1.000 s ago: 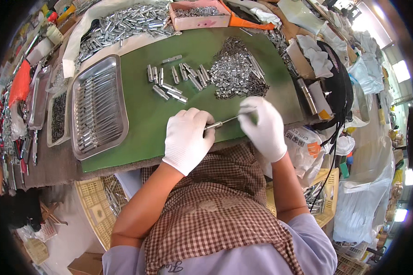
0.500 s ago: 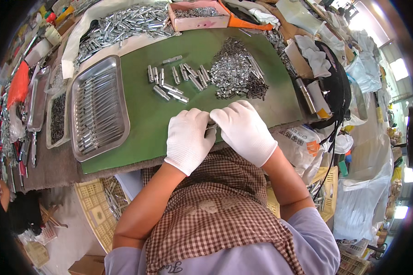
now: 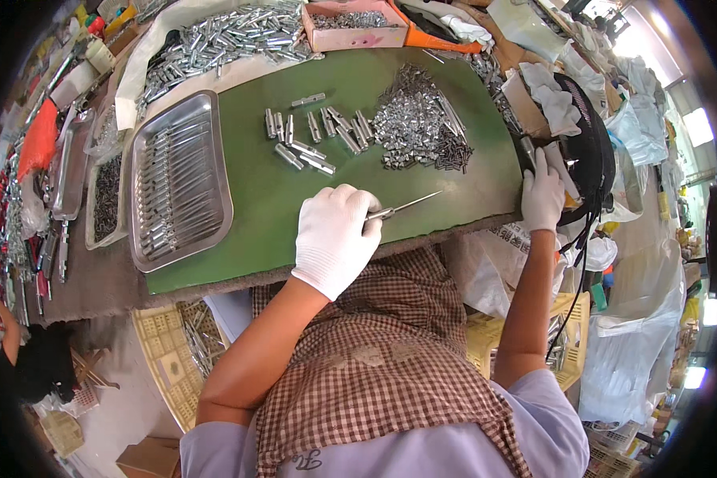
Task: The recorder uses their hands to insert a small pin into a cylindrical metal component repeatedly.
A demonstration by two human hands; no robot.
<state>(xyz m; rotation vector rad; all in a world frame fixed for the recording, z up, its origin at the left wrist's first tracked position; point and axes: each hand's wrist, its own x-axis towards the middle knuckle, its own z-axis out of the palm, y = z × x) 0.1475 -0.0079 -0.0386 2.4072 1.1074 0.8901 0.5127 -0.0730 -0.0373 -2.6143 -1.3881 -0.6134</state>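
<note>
In my white-gloved left hand [image 3: 336, 239], closed above the front of the green mat [image 3: 422, 203], is a slim metal pick [image 3: 385, 213] with a cylindrical handle. Its thin, pointed shaft sticks out to the right. My right hand [image 3: 543, 197], also gloved in white, is at the mat's right end, its fingers round a silver metal cylinder [image 3: 527, 146] of which only the far end shows. Several short metal tubes [image 3: 317, 162] lie loose on the mat. Beside them spreads a heap of small silver parts [image 3: 410, 119] and dark screws [image 3: 452, 153].
A steel tray [image 3: 221, 187] with a row of finished-looking picks stands at the left. Behind the mat are a pile of metal tubes [image 3: 231, 48] and a pink box [image 3: 350, 36]. A black mesh bag [image 3: 593, 151] and hanging cables [image 3: 588, 231] are close to my right hand.
My hands were together at the mat's front edge. My right hand has moved away to the right, onto the silver cylinder. The pick's pointed shaft now shows from my left hand.
</note>
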